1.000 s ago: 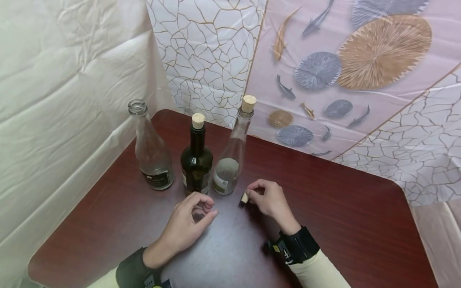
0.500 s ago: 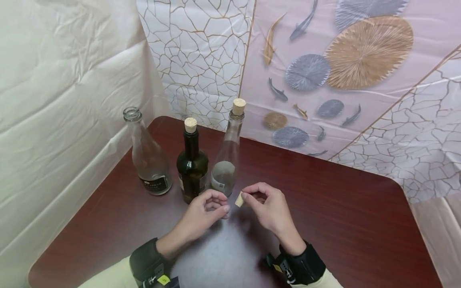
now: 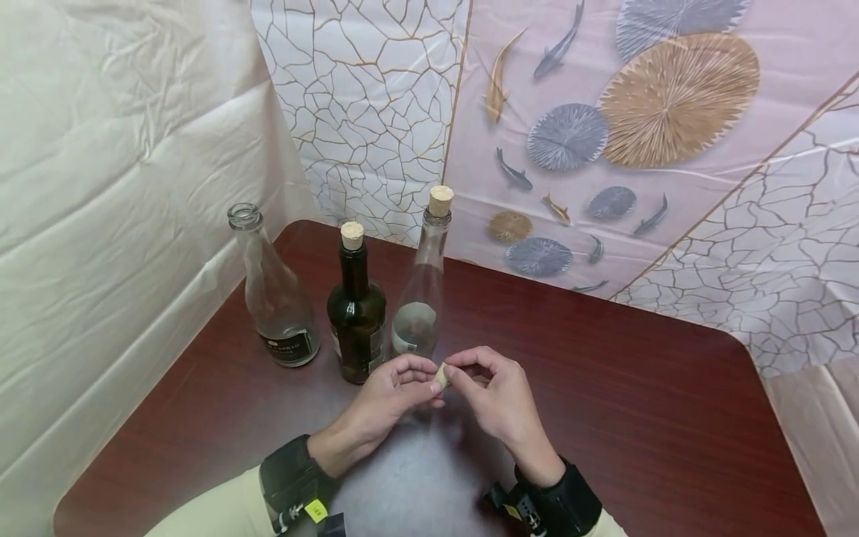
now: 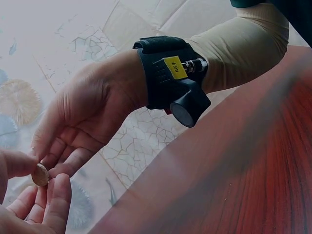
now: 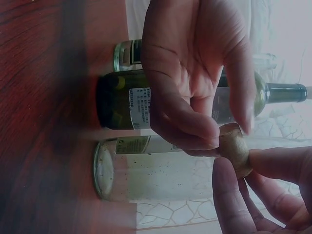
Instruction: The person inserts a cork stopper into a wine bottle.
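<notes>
A small cork (image 3: 441, 375) is pinched in both grips, left hand (image 3: 382, 403) and right hand (image 3: 502, 395), above the tabletop (image 3: 624, 388), its long axis tilted from one to the other. The uncorked clear bottle (image 3: 274, 298), nearest the tabletop's left edge, stands beyond and left, nearer the left hand. Corked dark green (image 3: 356, 302) and clear bottles stand rightward. Lettering on the black label (image 3: 290, 346) and white label (image 5: 139, 107) is too blurred to read.
</notes>
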`<move>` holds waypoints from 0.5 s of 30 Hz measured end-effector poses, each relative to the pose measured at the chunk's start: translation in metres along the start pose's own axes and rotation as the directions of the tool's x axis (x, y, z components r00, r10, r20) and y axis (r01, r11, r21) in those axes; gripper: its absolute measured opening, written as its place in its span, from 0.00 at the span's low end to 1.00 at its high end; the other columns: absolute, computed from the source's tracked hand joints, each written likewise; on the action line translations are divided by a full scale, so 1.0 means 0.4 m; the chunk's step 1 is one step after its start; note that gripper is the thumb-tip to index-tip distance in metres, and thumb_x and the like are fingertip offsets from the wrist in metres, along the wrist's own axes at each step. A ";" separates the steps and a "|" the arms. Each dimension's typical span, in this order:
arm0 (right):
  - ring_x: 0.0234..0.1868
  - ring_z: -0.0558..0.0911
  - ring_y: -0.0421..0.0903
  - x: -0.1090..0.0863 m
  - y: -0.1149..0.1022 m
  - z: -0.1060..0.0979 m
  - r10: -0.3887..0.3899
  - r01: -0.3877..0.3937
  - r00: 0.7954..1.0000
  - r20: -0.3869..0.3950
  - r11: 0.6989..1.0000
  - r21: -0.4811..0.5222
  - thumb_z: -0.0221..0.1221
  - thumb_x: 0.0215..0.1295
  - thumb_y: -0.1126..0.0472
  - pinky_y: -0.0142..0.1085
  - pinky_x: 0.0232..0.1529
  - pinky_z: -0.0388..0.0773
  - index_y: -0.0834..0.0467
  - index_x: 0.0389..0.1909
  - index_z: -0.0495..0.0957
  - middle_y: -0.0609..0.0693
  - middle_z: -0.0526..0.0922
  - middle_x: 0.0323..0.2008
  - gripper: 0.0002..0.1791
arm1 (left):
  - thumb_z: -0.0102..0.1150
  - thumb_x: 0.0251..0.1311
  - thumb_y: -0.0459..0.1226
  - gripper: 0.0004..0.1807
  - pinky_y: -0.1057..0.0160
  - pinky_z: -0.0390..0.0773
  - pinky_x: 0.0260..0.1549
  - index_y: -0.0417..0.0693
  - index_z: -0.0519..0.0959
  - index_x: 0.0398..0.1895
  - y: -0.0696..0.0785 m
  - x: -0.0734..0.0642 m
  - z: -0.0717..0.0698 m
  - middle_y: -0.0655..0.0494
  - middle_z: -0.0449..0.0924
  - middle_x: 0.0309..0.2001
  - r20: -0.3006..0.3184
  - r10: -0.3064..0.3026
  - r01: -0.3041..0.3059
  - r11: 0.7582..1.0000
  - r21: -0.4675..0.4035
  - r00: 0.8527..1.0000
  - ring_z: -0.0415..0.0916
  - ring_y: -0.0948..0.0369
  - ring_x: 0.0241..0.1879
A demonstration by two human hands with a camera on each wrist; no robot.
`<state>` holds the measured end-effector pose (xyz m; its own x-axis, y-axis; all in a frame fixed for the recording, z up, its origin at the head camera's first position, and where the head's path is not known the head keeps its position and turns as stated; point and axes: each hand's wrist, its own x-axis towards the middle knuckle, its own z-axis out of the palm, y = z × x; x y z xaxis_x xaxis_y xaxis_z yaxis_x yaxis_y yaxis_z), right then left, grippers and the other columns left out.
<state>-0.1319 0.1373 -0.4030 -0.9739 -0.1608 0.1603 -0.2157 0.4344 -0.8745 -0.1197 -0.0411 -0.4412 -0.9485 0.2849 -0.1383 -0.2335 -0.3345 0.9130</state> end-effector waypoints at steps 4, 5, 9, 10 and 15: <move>0.36 0.85 0.39 0.001 -0.002 0.004 0.005 -0.005 1.000 0.001 1.000 0.003 0.67 0.59 0.60 0.36 0.38 0.84 0.49 0.34 0.85 0.44 0.86 0.35 0.03 | 0.65 0.57 0.30 0.20 0.55 0.81 0.47 0.31 0.72 0.51 -0.001 0.000 -0.001 0.50 0.79 0.41 -0.005 0.015 -0.015 1.000 0.011 1.000 0.82 0.56 0.39; 0.36 0.85 0.38 0.001 -0.003 0.004 0.007 -0.007 1.000 0.002 1.000 0.005 0.67 0.59 0.60 0.36 0.38 0.84 0.48 0.34 0.85 0.43 0.86 0.35 0.03 | 0.65 0.57 0.30 0.20 0.54 0.81 0.47 0.31 0.72 0.51 -0.001 0.000 -0.002 0.49 0.79 0.41 -0.005 0.019 -0.019 1.000 0.011 1.000 0.82 0.56 0.39; 0.36 0.85 0.38 0.000 -0.006 0.003 0.009 -0.009 1.000 0.012 1.000 0.016 0.67 0.59 0.59 0.35 0.38 0.84 0.48 0.34 0.85 0.43 0.86 0.36 0.03 | 0.65 0.57 0.31 0.21 0.53 0.81 0.48 0.31 0.72 0.51 -0.001 -0.001 -0.006 0.49 0.78 0.42 0.001 0.029 -0.029 0.999 0.021 1.000 0.82 0.56 0.39; 0.36 0.85 0.38 0.000 -0.007 0.002 0.008 -0.009 1.000 0.013 1.000 0.018 0.67 0.59 0.58 0.35 0.38 0.84 0.48 0.34 0.85 0.43 0.86 0.36 0.03 | 0.66 0.57 0.31 0.21 0.53 0.82 0.47 0.31 0.72 0.51 0.000 -0.002 -0.007 0.49 0.78 0.42 0.003 0.030 -0.030 0.999 0.028 1.000 0.82 0.56 0.39; 0.35 0.85 0.42 0.001 -0.008 -0.009 0.012 -0.012 1.000 0.004 0.999 0.053 0.68 0.58 0.53 0.35 0.36 0.84 0.50 0.36 0.85 0.46 0.86 0.34 0.08 | 0.67 0.56 0.31 0.20 0.58 0.83 0.43 0.32 0.73 0.50 0.006 -0.006 -0.017 0.47 0.79 0.42 0.014 0.057 -0.058 0.992 0.110 0.998 0.83 0.54 0.39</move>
<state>-0.1318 0.1390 -0.3983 -0.9760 -0.1590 0.1486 -0.2003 0.3889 -0.8993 -0.1193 -0.0488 -0.4412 -0.9572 0.2780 -0.0807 -0.1531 -0.2497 0.9561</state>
